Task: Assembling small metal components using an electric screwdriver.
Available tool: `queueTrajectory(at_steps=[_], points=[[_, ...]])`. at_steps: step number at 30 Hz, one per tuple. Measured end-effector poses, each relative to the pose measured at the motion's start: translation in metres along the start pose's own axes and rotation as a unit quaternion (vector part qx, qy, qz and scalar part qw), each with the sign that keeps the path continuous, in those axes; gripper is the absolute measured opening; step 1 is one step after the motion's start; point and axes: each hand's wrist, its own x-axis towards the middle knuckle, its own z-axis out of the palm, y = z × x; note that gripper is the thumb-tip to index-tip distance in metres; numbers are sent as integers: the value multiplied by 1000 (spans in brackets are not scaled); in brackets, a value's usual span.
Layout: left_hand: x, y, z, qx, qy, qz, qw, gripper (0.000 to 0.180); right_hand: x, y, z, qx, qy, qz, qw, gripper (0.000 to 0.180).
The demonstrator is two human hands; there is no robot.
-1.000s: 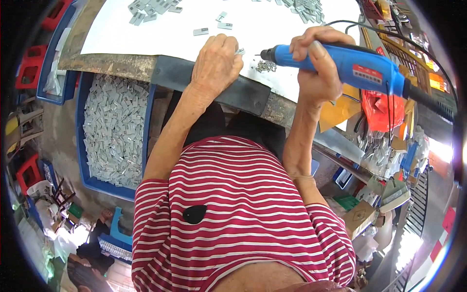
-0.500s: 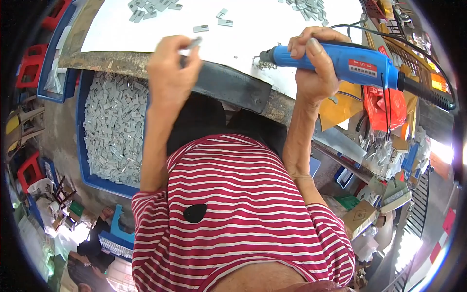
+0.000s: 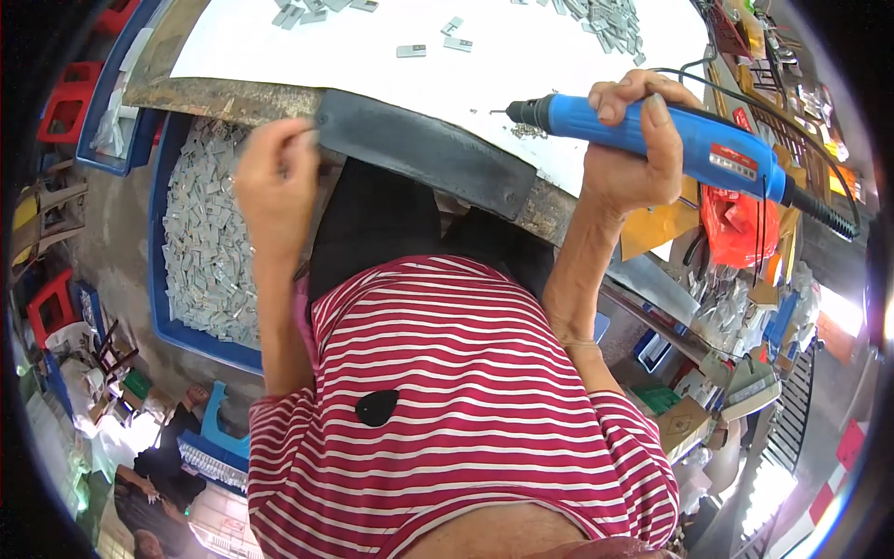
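Blue electric screwdriver (image 3: 703, 142) sits in the right hand's (image 3: 635, 170) tight grip above the counter (image 3: 223, 99). The left hand (image 3: 276, 182) has swung over by the blue tub (image 3: 156, 270), away from the screwdriver; its grip is too blurry to tell.

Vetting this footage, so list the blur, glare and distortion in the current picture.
Head view: left hand smeared, blue power tool sharper; head view: white worktop washed out, bright patch glaring lower right; head view: bench edge bowed by fisheye.
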Motion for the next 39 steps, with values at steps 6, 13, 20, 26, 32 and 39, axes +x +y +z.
queueTrajectory(at_steps=[6,13,20,26,32,39], points=[[7,54,75,-135,-86,98,982,23,1,-13,0,64,-17,-1,998,22],[5,55,101,-93,-62,145,983,21,2,-16,-2,94,-20,-9,995,23],[3,55,106,-99,-41,135,985,16,0,-12,-3,93,-20,-13,995,23],[3,52,108,-101,-28,145,984,14,0,-13,-3,87,-11,-12,996,22],[1,50,109,-87,-31,153,984,12,-1,-13,-2,102,-22,-5,995,23],[1,48,110,-82,-32,160,983,11,-1,-11,-2,88,-30,-4,996,23]])
